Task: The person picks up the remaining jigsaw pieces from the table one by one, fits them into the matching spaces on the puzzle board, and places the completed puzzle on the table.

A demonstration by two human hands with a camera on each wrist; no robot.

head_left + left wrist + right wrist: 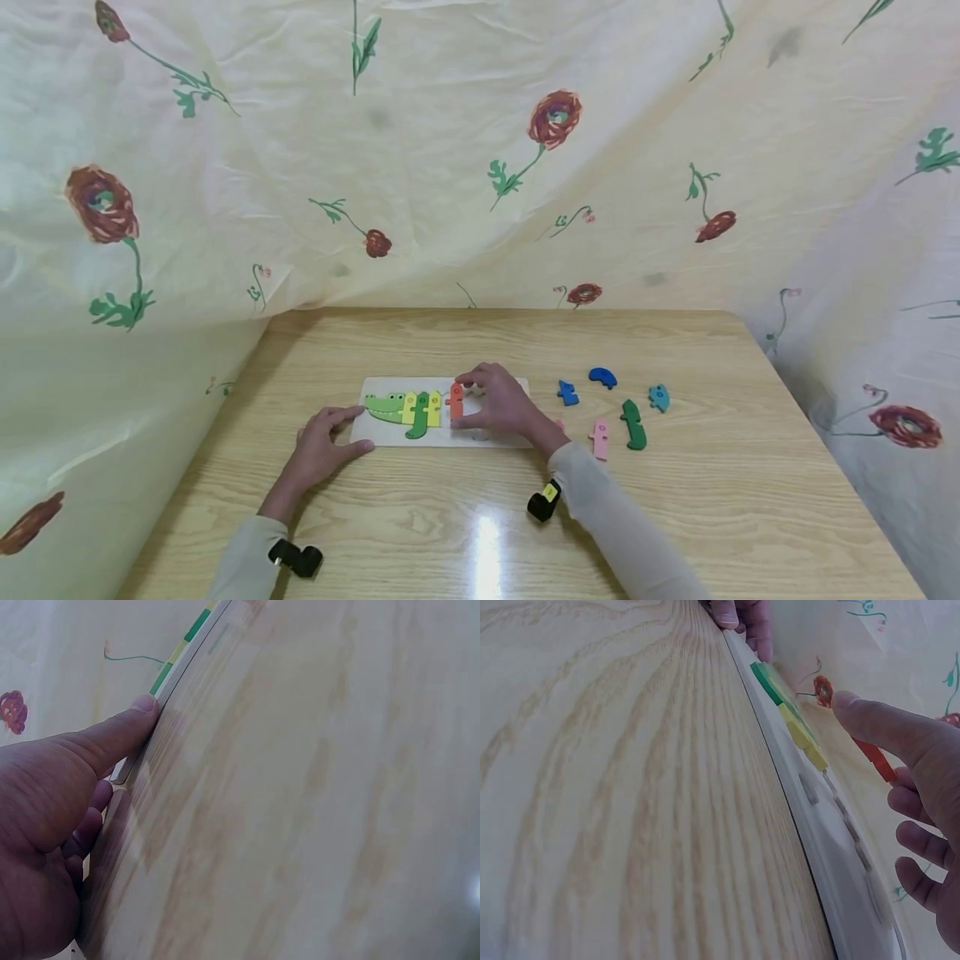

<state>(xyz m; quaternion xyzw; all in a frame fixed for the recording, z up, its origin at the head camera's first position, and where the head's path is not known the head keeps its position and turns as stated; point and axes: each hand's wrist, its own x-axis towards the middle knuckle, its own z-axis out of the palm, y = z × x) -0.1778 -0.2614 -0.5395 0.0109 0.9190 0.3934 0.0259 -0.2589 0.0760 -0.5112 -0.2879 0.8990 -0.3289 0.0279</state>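
A white crocodile puzzle board [405,439] lies on the table. A green crocodile head piece [385,407], two yellow pieces [434,407] and a green leg piece [422,414] sit in its left part. My left hand [322,446] grips the board's left end, thumb at the near edge in the left wrist view. My right hand [502,404] pinches an orange-red puzzle piece [874,759] between thumb and fingers. It is held raised over the board, just right of the last yellow piece. Bare recesses [851,825] show under this hand in the right wrist view.
Loose pieces lie right of the board: two dark blue ones [602,378], a light blue one [659,397], a green one [633,425] and a pink one [600,438]. Another pink bit [559,425] peeks out by the right wrist. Flowered cloth [450,167] hangs behind the wooden table [420,517].
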